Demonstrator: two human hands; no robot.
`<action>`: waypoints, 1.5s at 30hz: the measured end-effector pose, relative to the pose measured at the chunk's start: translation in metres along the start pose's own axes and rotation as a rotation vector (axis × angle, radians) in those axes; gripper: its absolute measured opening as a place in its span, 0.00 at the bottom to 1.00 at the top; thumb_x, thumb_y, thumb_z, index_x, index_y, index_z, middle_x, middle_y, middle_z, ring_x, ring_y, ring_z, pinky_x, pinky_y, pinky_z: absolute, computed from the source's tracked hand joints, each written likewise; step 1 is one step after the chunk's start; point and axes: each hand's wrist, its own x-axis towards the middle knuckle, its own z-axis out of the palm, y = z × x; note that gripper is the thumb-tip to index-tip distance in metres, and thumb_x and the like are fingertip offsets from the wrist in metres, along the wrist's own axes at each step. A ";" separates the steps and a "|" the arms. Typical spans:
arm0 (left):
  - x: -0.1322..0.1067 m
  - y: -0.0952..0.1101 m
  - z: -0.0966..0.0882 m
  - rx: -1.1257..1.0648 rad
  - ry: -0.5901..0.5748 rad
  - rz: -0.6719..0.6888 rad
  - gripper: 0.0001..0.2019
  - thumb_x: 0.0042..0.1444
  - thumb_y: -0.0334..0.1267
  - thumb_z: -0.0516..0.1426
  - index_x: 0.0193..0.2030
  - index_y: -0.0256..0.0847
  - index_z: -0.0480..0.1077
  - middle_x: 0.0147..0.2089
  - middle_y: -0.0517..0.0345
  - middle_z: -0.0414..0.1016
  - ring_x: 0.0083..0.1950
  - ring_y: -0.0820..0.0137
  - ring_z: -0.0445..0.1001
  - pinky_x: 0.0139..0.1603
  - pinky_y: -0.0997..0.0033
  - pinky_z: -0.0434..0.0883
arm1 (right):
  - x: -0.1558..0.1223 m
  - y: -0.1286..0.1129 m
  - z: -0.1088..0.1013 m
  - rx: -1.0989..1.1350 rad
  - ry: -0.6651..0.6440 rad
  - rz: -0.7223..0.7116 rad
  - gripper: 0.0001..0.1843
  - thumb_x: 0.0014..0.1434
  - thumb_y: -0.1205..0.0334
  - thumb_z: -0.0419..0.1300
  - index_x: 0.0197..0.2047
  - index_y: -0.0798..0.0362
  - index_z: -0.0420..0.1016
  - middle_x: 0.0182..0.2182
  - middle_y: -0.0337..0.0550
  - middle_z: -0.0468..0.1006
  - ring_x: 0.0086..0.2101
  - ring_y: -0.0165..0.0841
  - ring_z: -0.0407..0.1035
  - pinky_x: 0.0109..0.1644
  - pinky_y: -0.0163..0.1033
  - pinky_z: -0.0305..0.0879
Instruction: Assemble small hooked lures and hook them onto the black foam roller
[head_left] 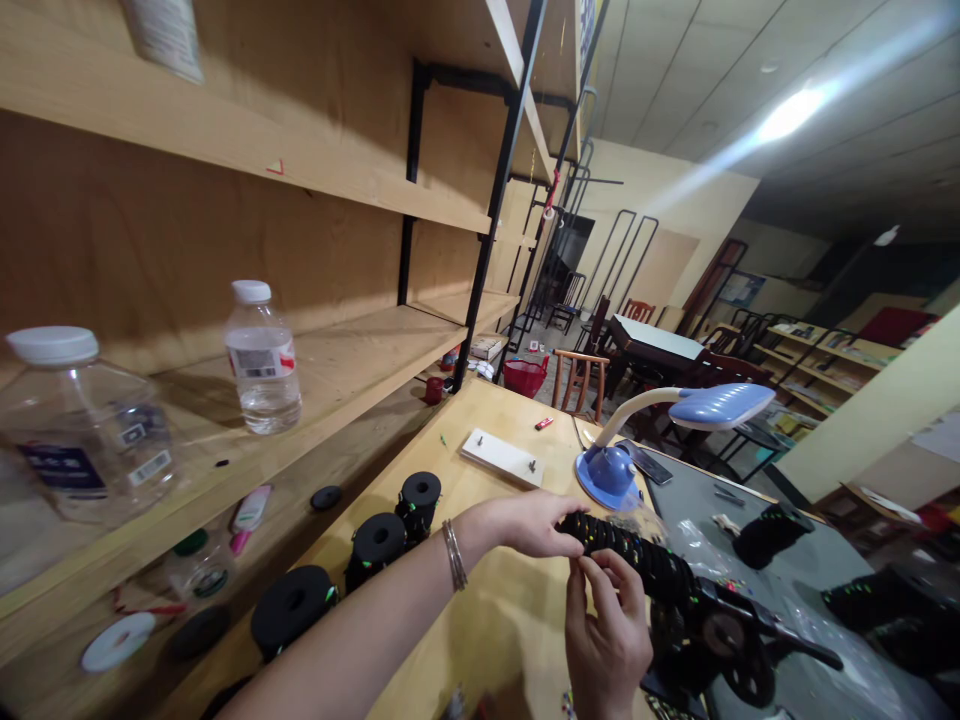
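Head view: both hands at a black roll (645,560), near right, above the table (480,400).
The left hand (534,525) grips the roll's left end between thumb and fingers. The right hand (607,630) has thumb and fingertips bunched at its near side; whether they pinch anything, I cannot tell. The roll's right end meets a black machine (726,638). A blue lamp (609,475) stands beyond; black spools (365,550) stand left.
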 end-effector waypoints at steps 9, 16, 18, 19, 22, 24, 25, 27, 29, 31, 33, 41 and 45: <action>0.003 -0.005 0.011 0.044 0.073 0.042 0.29 0.56 0.40 0.55 0.65 0.34 0.58 0.62 0.39 0.68 0.59 0.53 0.69 0.57 0.57 0.67 | -0.003 0.001 0.002 0.059 0.025 0.015 0.07 0.61 0.63 0.60 0.35 0.54 0.78 0.35 0.49 0.74 0.32 0.35 0.72 0.32 0.37 0.70; 0.003 -0.004 0.009 0.060 0.076 0.050 0.28 0.57 0.39 0.55 0.63 0.35 0.60 0.58 0.41 0.72 0.56 0.54 0.72 0.55 0.57 0.69 | -0.003 0.003 0.004 0.038 0.019 0.001 0.06 0.62 0.63 0.60 0.35 0.54 0.77 0.36 0.50 0.75 0.35 0.37 0.73 0.36 0.39 0.71; 0.002 -0.003 0.009 0.031 0.081 0.047 0.28 0.56 0.39 0.56 0.63 0.34 0.61 0.58 0.40 0.72 0.56 0.54 0.72 0.55 0.56 0.68 | -0.002 0.003 0.004 0.019 0.020 -0.009 0.06 0.62 0.63 0.59 0.35 0.54 0.77 0.36 0.50 0.75 0.35 0.37 0.73 0.37 0.39 0.71; 0.001 -0.004 0.009 0.001 0.086 0.045 0.28 0.56 0.39 0.57 0.64 0.34 0.61 0.59 0.40 0.71 0.57 0.54 0.71 0.56 0.56 0.67 | -0.003 0.003 0.003 0.006 0.015 -0.016 0.07 0.63 0.62 0.59 0.36 0.55 0.77 0.36 0.50 0.76 0.35 0.37 0.73 0.37 0.40 0.71; 0.001 -0.012 0.014 -0.192 0.080 0.022 0.29 0.57 0.39 0.57 0.65 0.36 0.59 0.62 0.42 0.68 0.57 0.57 0.70 0.56 0.58 0.68 | -0.006 0.003 -0.004 -0.035 -0.022 -0.047 0.08 0.63 0.60 0.58 0.37 0.54 0.77 0.38 0.51 0.77 0.36 0.37 0.75 0.37 0.39 0.72; 0.001 -0.021 0.020 -0.431 0.060 -0.001 0.29 0.59 0.39 0.55 0.67 0.41 0.56 0.63 0.45 0.66 0.56 0.62 0.71 0.50 0.63 0.72 | -0.011 0.006 -0.012 -0.035 -0.073 -0.091 0.08 0.63 0.61 0.58 0.39 0.53 0.77 0.41 0.52 0.77 0.37 0.38 0.75 0.38 0.40 0.73; 0.001 -0.025 0.023 -0.572 0.064 -0.016 0.29 0.60 0.40 0.55 0.67 0.42 0.55 0.63 0.46 0.65 0.54 0.64 0.72 0.46 0.66 0.73 | -0.014 0.009 -0.017 -0.027 -0.101 -0.116 0.08 0.63 0.61 0.58 0.41 0.53 0.77 0.42 0.52 0.77 0.39 0.39 0.75 0.40 0.41 0.73; 0.001 -0.033 0.032 -0.798 0.136 -0.055 0.27 0.59 0.41 0.55 0.65 0.44 0.57 0.63 0.46 0.64 0.49 0.67 0.74 0.40 0.69 0.74 | -0.018 0.015 -0.028 -0.002 -0.152 -0.166 0.09 0.62 0.62 0.58 0.44 0.53 0.76 0.43 0.52 0.77 0.40 0.40 0.75 0.42 0.42 0.73; 0.001 -0.038 0.043 -0.889 0.246 -0.095 0.25 0.57 0.42 0.58 0.60 0.41 0.62 0.60 0.44 0.67 0.44 0.67 0.75 0.36 0.69 0.74 | -0.018 0.023 -0.040 0.026 -0.187 -0.209 0.09 0.61 0.64 0.59 0.45 0.53 0.75 0.42 0.51 0.78 0.40 0.39 0.75 0.42 0.41 0.73; 0.000 -0.041 0.054 -0.892 0.359 -0.117 0.21 0.55 0.45 0.59 0.53 0.37 0.65 0.54 0.44 0.69 0.40 0.68 0.75 0.35 0.69 0.73 | -0.014 0.031 -0.052 0.060 -0.210 -0.255 0.09 0.61 0.65 0.58 0.45 0.53 0.75 0.40 0.50 0.79 0.39 0.38 0.75 0.42 0.40 0.72; 0.000 -0.042 0.064 -0.869 0.476 -0.110 0.18 0.55 0.46 0.59 0.47 0.36 0.66 0.47 0.47 0.71 0.39 0.69 0.74 0.35 0.70 0.71 | -0.003 0.037 -0.063 0.076 -0.217 -0.277 0.10 0.61 0.66 0.57 0.46 0.53 0.74 0.40 0.49 0.79 0.38 0.38 0.75 0.42 0.41 0.71; 0.007 -0.040 0.083 -0.735 0.620 0.047 0.12 0.56 0.44 0.58 0.40 0.38 0.66 0.31 0.59 0.69 0.29 0.74 0.66 0.30 0.73 0.66 | 0.074 0.025 -0.056 0.003 -0.365 -0.275 0.13 0.63 0.61 0.55 0.50 0.53 0.71 0.43 0.50 0.79 0.45 0.42 0.70 0.50 0.48 0.66; 0.008 -0.038 0.085 -0.645 0.626 0.078 0.12 0.59 0.46 0.55 0.41 0.39 0.66 0.35 0.57 0.70 0.29 0.73 0.67 0.30 0.73 0.67 | 0.091 0.017 -0.032 -0.083 -0.699 -0.303 0.21 0.60 0.58 0.59 0.56 0.53 0.69 0.50 0.52 0.77 0.49 0.45 0.69 0.50 0.49 0.65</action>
